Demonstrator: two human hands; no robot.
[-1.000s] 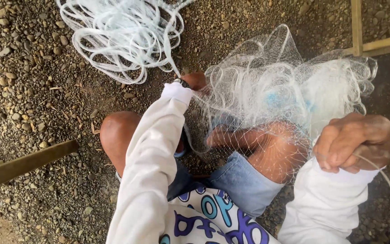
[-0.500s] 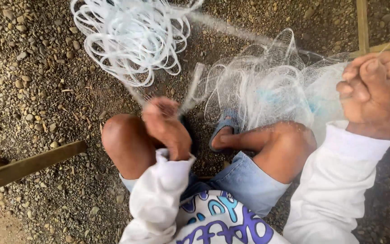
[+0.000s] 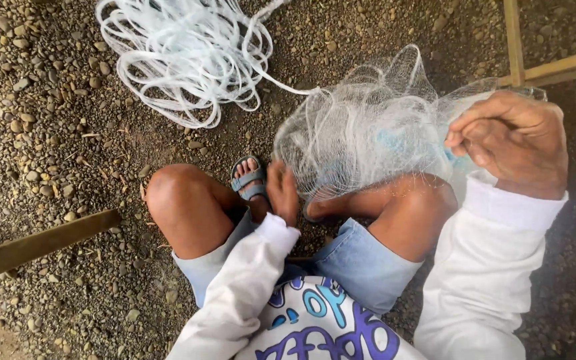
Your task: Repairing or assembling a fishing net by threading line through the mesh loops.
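A heap of fine whitish fishing net (image 3: 368,133) lies bunched over my right knee and the gravel in front of me. My right hand (image 3: 511,143) is at the net's right edge, with its fingertips pinched together on the mesh. Between my knees, my left hand (image 3: 281,193) stands edge-on beside my sandalled foot (image 3: 248,179), its fingers pointing up at the net's lower edge. Whether it grips anything is hidden. A loose coil of white line (image 3: 181,60) lies at the top left, and one strand runs from it into the net.
The ground is gravel with small stones. A wooden plank (image 3: 35,243) lies at the left. Thin wooden poles (image 3: 515,40) cross at the top right. My white sleeves and blue shorts fill the bottom of the view.
My left hand came back from the top of the net and sank between my knees. My right hand rose from low right to the net's right edge. The net has bunched up.
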